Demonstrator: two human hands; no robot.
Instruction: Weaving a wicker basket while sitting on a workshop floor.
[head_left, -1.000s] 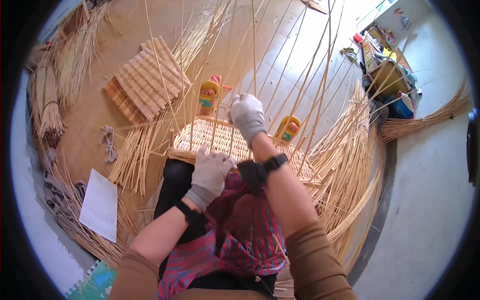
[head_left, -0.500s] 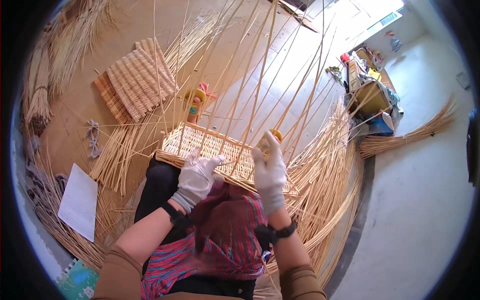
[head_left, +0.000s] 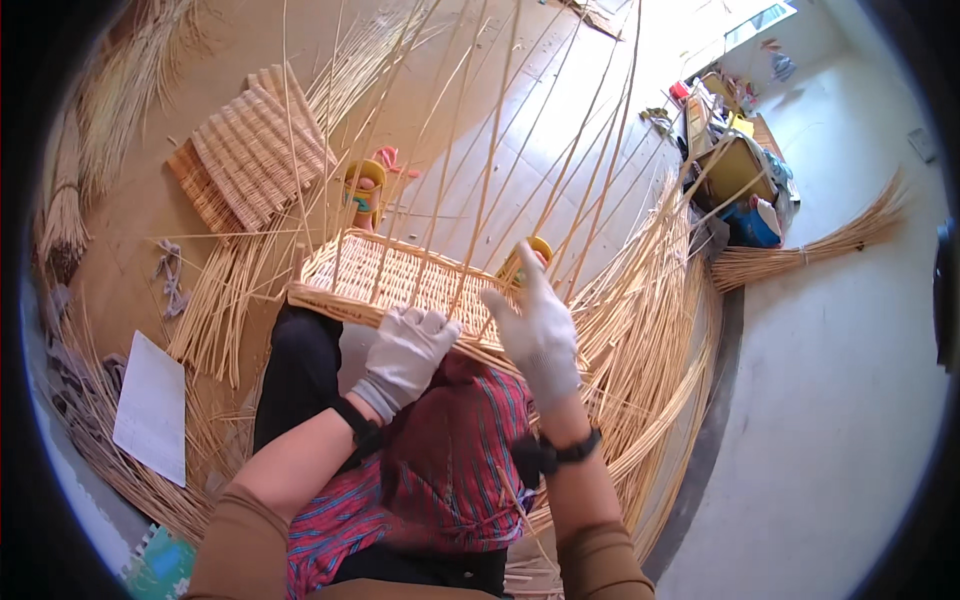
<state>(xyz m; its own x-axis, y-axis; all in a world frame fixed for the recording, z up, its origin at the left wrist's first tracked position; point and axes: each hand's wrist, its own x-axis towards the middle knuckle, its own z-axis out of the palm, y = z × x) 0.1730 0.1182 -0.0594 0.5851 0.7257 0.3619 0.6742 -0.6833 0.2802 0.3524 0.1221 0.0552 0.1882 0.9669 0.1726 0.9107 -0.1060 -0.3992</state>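
A shallow, pale wicker basket [head_left: 400, 272] lies tilted across my lap, with long upright willow rods [head_left: 487, 170] standing from its near side. My left hand [head_left: 408, 352], in a white knit glove, has its fingers curled over the near edge of the basket. Toward the basket's right end is my right hand [head_left: 543, 338], gloved the same way. Its fingers point up and its thumb is spread apart, with nothing visible in its grasp. It hides part of the right end, so I cannot tell whether it touches the rods there.
Loose willow rods [head_left: 645, 330] spread over the floor at right. Woven panels [head_left: 255, 150] lie far left, near a yellow container [head_left: 364, 190]. A white sheet [head_left: 150, 408] rests at left. Another bundle of rods [head_left: 815, 245] leans by the wall, beside a cluttered heap [head_left: 735, 170].
The basket appears slightly further left, along with the surroundings. My left hand has moved right along the near edge, its fingers now curled over it. My right hand stays raised and spread.
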